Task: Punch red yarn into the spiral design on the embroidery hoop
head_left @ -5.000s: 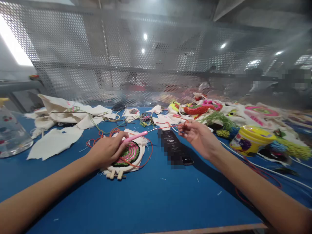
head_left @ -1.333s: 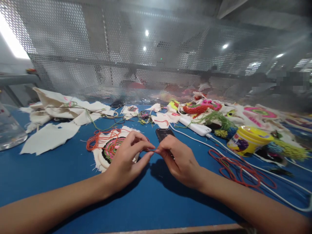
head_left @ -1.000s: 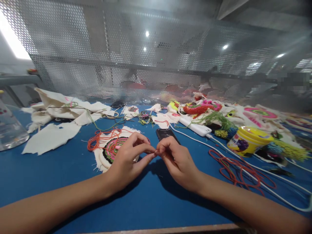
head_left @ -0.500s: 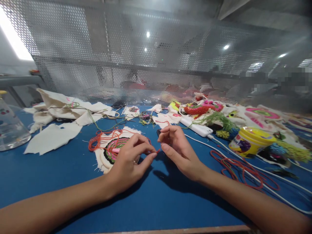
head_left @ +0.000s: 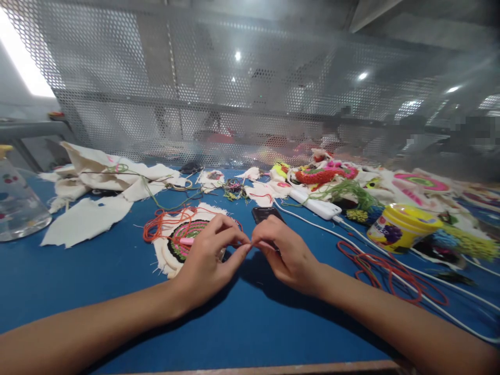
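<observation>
My left hand (head_left: 209, 260) and my right hand (head_left: 285, 252) meet fingertip to fingertip above the blue table (head_left: 117, 291). Between them they pinch the tip of a pink punch needle (head_left: 187, 241) and a red yarn end; the thread itself is too thin to see clearly. Just left of my left hand lies a round embroidery piece (head_left: 177, 245) on white cloth, with green, pink and black rings. A loose bundle of red yarn (head_left: 164, 221) sits on its far edge. A dark phone (head_left: 263, 213) lies just beyond my right hand.
White cloth scraps (head_left: 89, 198) lie at the left, next to a clear plastic bottle (head_left: 17, 205). A yellow tub (head_left: 398, 226), a white power strip (head_left: 316, 205) with its cable, tangled red yarn (head_left: 383, 268) and colourful tufted pieces (head_left: 324, 174) fill the right. A perforated metal screen (head_left: 234, 94) closes the back.
Five seconds ago my hands were apart, drawing red yarn from the needle. Half a second ago my right hand had lifted off; now it is back against my left fingertips.
</observation>
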A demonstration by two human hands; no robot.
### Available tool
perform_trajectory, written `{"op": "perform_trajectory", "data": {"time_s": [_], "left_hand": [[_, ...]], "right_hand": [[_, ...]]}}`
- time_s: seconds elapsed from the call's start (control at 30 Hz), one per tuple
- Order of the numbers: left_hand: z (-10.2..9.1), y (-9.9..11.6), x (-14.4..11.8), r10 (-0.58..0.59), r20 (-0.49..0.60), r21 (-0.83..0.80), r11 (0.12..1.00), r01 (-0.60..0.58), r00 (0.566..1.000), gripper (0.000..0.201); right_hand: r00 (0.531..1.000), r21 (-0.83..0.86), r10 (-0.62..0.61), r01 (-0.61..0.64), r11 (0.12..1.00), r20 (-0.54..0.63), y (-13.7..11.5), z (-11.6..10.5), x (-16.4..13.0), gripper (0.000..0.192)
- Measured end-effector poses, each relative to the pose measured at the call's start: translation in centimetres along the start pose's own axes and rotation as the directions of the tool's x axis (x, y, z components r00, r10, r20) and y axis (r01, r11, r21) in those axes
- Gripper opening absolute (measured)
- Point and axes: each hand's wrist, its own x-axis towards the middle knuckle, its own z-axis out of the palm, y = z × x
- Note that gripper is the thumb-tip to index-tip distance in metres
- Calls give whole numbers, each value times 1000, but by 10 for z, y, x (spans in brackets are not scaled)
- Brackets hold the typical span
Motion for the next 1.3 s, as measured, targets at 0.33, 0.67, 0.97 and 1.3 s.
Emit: {"op": "perform_trajectory", "data": {"time_s": [0.33, 0.67, 0.97, 1.3], "left_hand": [[2, -2, -1, 83, 5, 28, 996, -83, 997, 13], [2, 0, -1, 86, 38, 40, 995, -88, 996, 10], [-3, 3, 6, 28, -24, -36, 999, -29, 999, 11], [-1, -1, 2, 16, -24, -45, 999, -17, 1000, 11]], "right_hand": [[904, 168, 425, -413, 895, -37, -11, 9, -10, 15], [806, 341, 590, -569, 748, 52, -20, 7, 0, 4], [932, 246, 361, -359, 900, 37, -6, -7, 1, 29], [996, -22, 72, -73, 997, -44, -5, -2, 2, 20]]}}
